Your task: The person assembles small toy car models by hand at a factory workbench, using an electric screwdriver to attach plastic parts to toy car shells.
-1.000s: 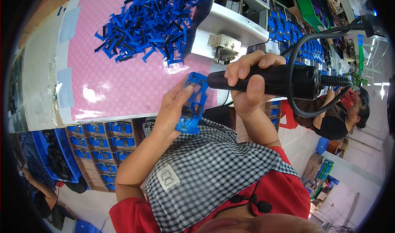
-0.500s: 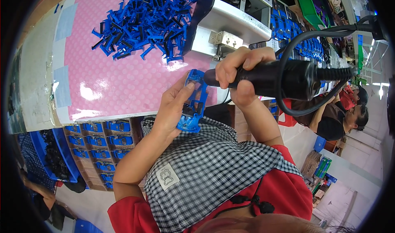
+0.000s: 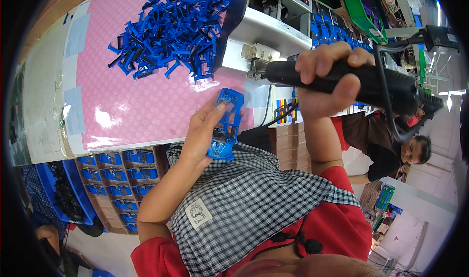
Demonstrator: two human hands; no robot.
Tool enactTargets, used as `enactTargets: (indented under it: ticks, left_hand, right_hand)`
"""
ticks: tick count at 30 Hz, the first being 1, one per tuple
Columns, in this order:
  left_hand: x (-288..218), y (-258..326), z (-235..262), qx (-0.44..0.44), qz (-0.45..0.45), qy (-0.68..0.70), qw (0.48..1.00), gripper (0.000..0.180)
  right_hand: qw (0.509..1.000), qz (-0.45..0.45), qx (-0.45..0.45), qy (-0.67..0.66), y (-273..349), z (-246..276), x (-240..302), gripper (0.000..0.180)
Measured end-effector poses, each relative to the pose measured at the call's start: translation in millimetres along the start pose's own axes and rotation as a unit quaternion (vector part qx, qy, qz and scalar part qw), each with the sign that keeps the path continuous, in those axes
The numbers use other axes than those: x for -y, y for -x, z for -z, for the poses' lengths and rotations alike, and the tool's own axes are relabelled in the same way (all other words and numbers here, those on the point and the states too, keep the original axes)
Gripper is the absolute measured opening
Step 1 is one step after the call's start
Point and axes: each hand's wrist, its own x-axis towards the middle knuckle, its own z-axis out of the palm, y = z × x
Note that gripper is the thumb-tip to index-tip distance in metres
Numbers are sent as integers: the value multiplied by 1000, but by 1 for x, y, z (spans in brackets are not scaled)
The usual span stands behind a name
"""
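My left hand point(image 3: 195, 137) grips a blue plastic housing point(image 3: 237, 118) over the near edge of the table, thumb across its upper part. The housing is an openwork frame with a dark piece inside and a clear blue lower end. In my right hand point(image 3: 325, 98) is a black, cylindrical power screwdriver point(image 3: 373, 84), lying roughly level with its narrow end toward the left. A thick black cable loops from its rear. That narrow end is apart from the housing, up and to the right of it, in front of a metal machine point(image 3: 268, 32).
Loose small blue and black clips point(image 3: 168, 40) lie heaped on the pink mat point(image 3: 117, 110). Below the table's edge stand a compartmented carton point(image 3: 100, 201) of blue parts and a blue bin point(image 3: 87, 209) of black pieces. Another person point(image 3: 378, 145) is at the right.
My right hand has drawn the screwdriver off the housing, up and to the right. My left hand still holds the housing in nearly the same place. The person at the right has shifted.
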Motion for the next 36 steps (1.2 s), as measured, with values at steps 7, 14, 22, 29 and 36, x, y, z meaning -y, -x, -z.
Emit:
enactTargets:
  ticks: [7, 14, 22, 29, 36]
  left_hand:
    - [-1, 0, 3, 7, 6, 16, 1000, 43]
    - [-7, 4, -8, -14, 5, 33, 999, 34]
    - [-2, 3, -3, -16, 15, 29, 999, 34]
    - [-2, -2, -2, 1, 23, 22, 999, 36]
    - [-9, -1, 7, -2, -10, 2, 1000, 34]
  right_hand:
    - [997, -63, -3, -55, 8, -10, 0, 39]
    - [996, -61, 56, 36, 29, -23, -11, 49]
    - [993, -37, 83, 71, 37, -20, -32, 40]
    - [997, -59, 28, 51, 32, -23, -43, 34]
    - [966, -89, 224, -90, 5, -38, -45, 42]
